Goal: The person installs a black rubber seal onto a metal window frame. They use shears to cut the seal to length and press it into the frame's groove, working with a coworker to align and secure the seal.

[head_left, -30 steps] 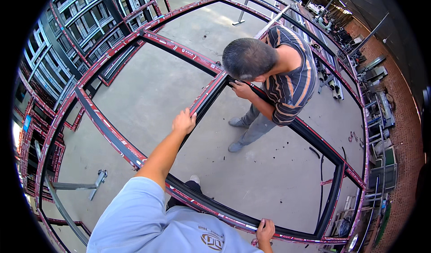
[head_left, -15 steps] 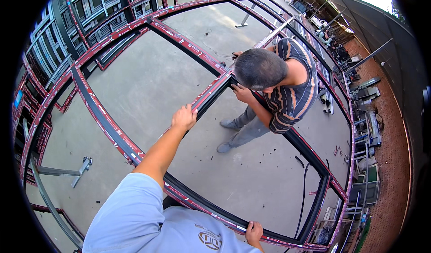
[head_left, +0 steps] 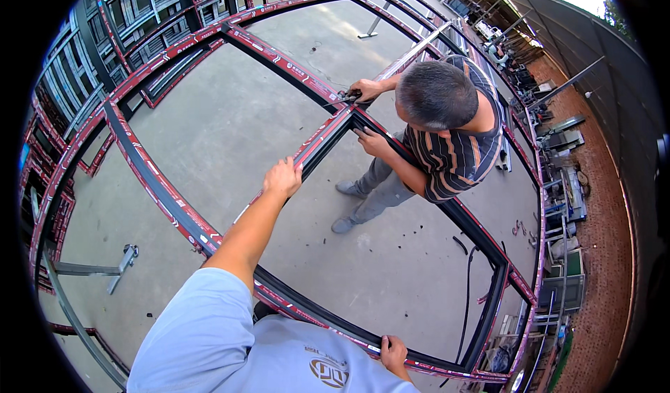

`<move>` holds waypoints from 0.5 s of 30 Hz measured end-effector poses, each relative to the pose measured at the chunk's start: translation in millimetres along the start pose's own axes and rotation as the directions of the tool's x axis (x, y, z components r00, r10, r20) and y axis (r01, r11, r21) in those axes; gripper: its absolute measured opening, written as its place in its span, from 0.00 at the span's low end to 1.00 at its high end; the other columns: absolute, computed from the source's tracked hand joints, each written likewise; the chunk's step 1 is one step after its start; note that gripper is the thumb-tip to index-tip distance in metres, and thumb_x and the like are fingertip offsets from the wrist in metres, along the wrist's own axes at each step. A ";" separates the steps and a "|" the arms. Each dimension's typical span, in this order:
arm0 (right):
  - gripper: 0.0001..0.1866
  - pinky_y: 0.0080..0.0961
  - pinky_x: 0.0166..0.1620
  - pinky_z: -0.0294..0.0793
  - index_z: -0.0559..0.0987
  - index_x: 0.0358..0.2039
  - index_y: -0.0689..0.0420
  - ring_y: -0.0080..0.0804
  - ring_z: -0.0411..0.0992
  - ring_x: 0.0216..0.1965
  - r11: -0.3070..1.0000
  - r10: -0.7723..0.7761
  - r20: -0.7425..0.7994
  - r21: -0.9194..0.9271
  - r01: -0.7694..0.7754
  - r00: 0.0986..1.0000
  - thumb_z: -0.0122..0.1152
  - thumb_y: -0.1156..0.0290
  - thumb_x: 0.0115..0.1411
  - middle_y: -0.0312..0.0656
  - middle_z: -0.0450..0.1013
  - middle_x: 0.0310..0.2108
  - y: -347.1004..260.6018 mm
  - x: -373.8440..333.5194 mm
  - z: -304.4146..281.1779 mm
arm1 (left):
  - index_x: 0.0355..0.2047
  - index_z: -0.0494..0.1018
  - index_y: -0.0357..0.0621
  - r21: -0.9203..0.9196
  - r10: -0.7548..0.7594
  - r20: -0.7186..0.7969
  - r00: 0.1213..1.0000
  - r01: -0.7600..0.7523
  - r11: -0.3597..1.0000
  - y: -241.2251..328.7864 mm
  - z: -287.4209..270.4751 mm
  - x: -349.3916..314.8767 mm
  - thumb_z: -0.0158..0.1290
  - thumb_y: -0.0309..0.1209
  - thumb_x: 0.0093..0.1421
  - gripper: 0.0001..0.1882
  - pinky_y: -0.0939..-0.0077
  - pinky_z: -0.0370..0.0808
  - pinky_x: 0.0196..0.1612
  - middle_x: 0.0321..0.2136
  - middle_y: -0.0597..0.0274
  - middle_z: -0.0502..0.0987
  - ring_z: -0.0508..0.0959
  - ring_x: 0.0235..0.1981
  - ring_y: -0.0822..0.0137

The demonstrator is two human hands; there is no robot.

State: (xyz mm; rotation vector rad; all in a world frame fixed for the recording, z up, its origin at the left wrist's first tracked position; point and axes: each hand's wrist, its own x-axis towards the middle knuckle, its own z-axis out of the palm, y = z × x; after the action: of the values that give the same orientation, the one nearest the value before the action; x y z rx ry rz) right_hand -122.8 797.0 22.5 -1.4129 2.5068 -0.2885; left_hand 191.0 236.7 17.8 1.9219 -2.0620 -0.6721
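At the near end of a large grid of red-filmed, dark metal profiles (head_left: 279, 57) lies a rectangular frame of black profile edged with red film (head_left: 487, 321), raised above the grey concrete floor (head_left: 377, 288); we take this frame as the reference for position. Our bare left hand (head_left: 283, 178) grips its left bar, fingers curled over the edge. Our bare right hand (head_left: 393, 353) is closed on its near bar, toward the right end, though we cannot see every finger. Beyond the far bar, a co-worker in a dark striped shirt (head_left: 453, 138) leans over the frame: one hand (head_left: 365, 90) holds a small dark tool of unclear kind (head_left: 347, 97) just beyond its far-left corner, and the other hand (head_left: 373, 144) rests on the far bar, near that corner. We judge three hazards. Uneven pressure from our hands could twist or shift the frame, since we bear on two sides only. Such a shift could make the tool slip toward the co-worker's other hand. Below the frame's right part, a thin black strip (head_left: 467, 302) could catch a foot if either of us steps there.
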 end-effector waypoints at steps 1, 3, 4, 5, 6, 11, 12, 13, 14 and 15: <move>0.15 0.47 0.44 0.77 0.85 0.34 0.58 0.54 0.79 0.39 1.000 -0.001 0.001 0.002 0.001 1.000 0.57 0.60 0.67 0.49 0.81 0.34 1.3 0.1 0.7 | 0.54 0.68 0.40 0.002 -0.002 0.001 1.000 0.002 1.000 0.6 -1.1 0.1 0.42 0.50 0.74 0.25 0.48 0.79 0.52 0.49 0.41 0.77 0.81 0.50 0.43; 0.15 0.47 0.45 0.77 0.85 0.34 0.58 0.53 0.79 0.39 1.000 -0.006 0.005 0.009 0.006 1.000 0.57 0.60 0.67 0.49 0.81 0.35 4.3 0.5 3.2 | 0.54 0.68 0.40 0.004 -0.002 -0.002 1.000 0.002 1.000 1.7 -1.9 -0.4 0.43 0.50 0.74 0.24 0.48 0.80 0.52 0.49 0.41 0.77 0.81 0.50 0.43; 0.15 0.47 0.45 0.77 0.85 0.34 0.58 0.53 0.79 0.39 1.000 0.000 0.004 0.004 0.000 1.000 0.57 0.60 0.67 0.49 0.81 0.35 5.1 0.3 3.7 | 0.54 0.68 0.40 0.005 0.000 -0.008 1.000 0.000 1.000 2.1 -2.4 -0.5 0.43 0.50 0.74 0.24 0.48 0.80 0.52 0.49 0.41 0.78 0.81 0.49 0.43; 0.15 0.47 0.45 0.77 0.85 0.35 0.58 0.53 0.79 0.39 1.000 0.006 0.004 -0.001 -0.006 1.000 0.57 0.60 0.66 0.49 0.81 0.35 6.0 -0.1 4.0 | 0.54 0.68 0.40 0.006 0.002 -0.013 1.000 -0.002 1.000 2.5 -2.4 -0.3 0.43 0.50 0.74 0.24 0.48 0.80 0.52 0.49 0.41 0.78 0.81 0.49 0.42; 0.15 0.47 0.45 0.77 0.85 0.35 0.58 0.53 0.79 0.39 1.000 0.012 0.004 -0.004 -0.012 1.000 0.58 0.60 0.66 0.49 0.81 0.35 5.4 0.2 5.3 | 0.54 0.68 0.40 0.008 0.006 -0.017 1.000 -0.006 1.000 1.5 -2.9 0.1 0.43 0.50 0.74 0.24 0.48 0.80 0.52 0.49 0.41 0.78 0.81 0.49 0.42; 0.15 0.46 0.44 0.77 0.85 0.34 0.58 0.53 0.79 0.38 1.000 0.001 -0.006 -0.001 -0.001 1.000 0.58 0.60 0.66 0.49 0.81 0.34 -0.3 1.3 3.5 | 0.53 0.69 0.40 0.015 0.015 -0.034 0.999 -0.014 1.000 -2.7 -0.7 2.9 0.43 0.50 0.73 0.24 0.48 0.79 0.53 0.48 0.40 0.78 0.82 0.49 0.41; 0.14 0.46 0.43 0.77 0.85 0.34 0.58 0.53 0.79 0.38 1.000 -0.002 -0.013 0.008 0.002 1.000 0.58 0.61 0.66 0.49 0.81 0.34 -1.5 0.0 4.2 | 0.53 0.69 0.40 0.015 0.019 -0.039 0.999 -0.019 1.000 -4.4 1.1 3.4 0.43 0.50 0.73 0.24 0.48 0.79 0.53 0.48 0.40 0.78 0.82 0.49 0.41; 0.14 0.46 0.43 0.78 0.85 0.34 0.58 0.53 0.79 0.37 1.000 -0.007 -0.017 0.007 0.007 1.000 0.59 0.61 0.66 0.49 0.81 0.34 -1.4 -0.4 5.0 | 0.53 0.69 0.40 0.016 0.024 -0.044 0.999 -0.023 1.000 -5.9 2.4 3.9 0.43 0.50 0.73 0.24 0.48 0.79 0.53 0.48 0.39 0.78 0.82 0.49 0.41; 0.14 0.46 0.43 0.78 0.85 0.34 0.58 0.53 0.79 0.37 1.000 -0.012 -0.022 0.007 0.012 1.000 0.59 0.61 0.66 0.49 0.81 0.34 -0.2 0.3 5.4 | 0.53 0.69 0.40 0.018 0.028 -0.049 0.998 -0.027 0.999 -7.2 3.8 4.3 0.43 0.49 0.73 0.24 0.48 0.79 0.52 0.48 0.39 0.78 0.82 0.49 0.41; 0.14 0.46 0.42 0.78 0.85 0.34 0.58 0.53 0.79 0.37 1.000 -0.012 -0.028 0.006 0.013 1.000 0.59 0.61 0.65 0.49 0.81 0.34 -0.1 -0.7 6.0 | 0.53 0.69 0.40 0.015 0.028 -0.043 0.999 -0.028 1.000 -6.3 3.1 3.8 0.43 0.49 0.73 0.24 0.48 0.79 0.52 0.48 0.39 0.78 0.82 0.49 0.41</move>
State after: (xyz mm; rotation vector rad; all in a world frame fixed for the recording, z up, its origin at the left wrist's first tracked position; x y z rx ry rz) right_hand -120.5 797.2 16.9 -1.4321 2.5175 -0.3204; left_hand 194.7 233.4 11.5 1.8944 -2.0686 -0.6060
